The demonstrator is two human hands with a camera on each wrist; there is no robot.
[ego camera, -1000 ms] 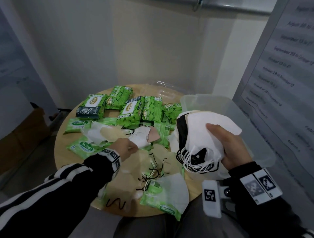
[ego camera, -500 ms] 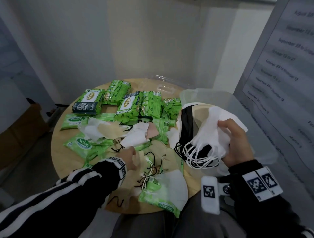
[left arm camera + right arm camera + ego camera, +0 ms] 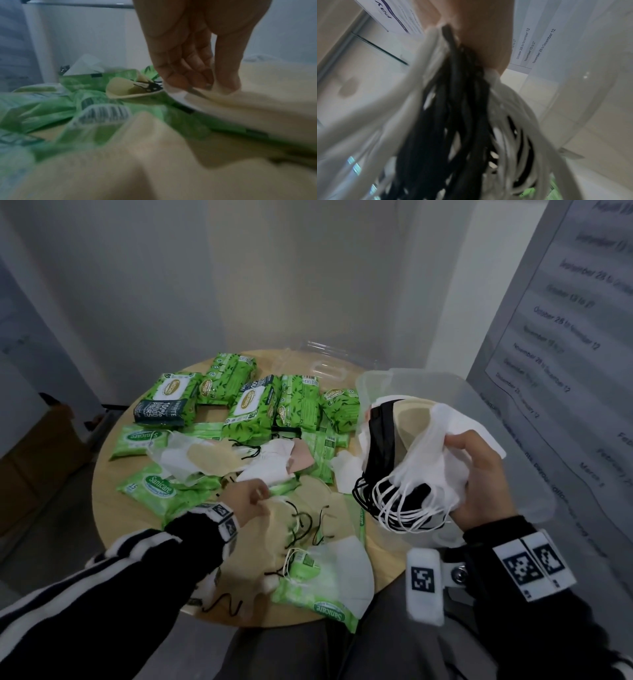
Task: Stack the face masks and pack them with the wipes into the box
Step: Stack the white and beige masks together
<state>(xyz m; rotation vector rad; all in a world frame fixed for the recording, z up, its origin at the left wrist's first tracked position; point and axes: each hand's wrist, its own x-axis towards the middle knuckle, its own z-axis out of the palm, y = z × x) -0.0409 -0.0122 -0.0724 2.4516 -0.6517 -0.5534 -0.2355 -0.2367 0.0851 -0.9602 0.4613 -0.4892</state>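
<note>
While the left hand [image 3: 247, 498] reaches down, fingertips [image 3: 178, 81] pinching a beige mask [image 3: 277, 529] on the table [image 3: 102, 491], the right hand [image 3: 479, 474] grips the mask stack [image 3: 411, 460] over the clear box [image 3: 513, 419]. Beyond lie "Sanicare" wipes packs [image 3: 250, 409], 1 reading "100% BAMBOO FIBERS".

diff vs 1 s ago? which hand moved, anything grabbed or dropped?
The left hand came back from the white masks mid-table toward the person and now pinches the edge of a beige mask in the near pile. The right hand shifted its fingers on the mask stack, which fanned open a little, and keeps hold of it above the clear box. Wipes packs stayed put.
</note>
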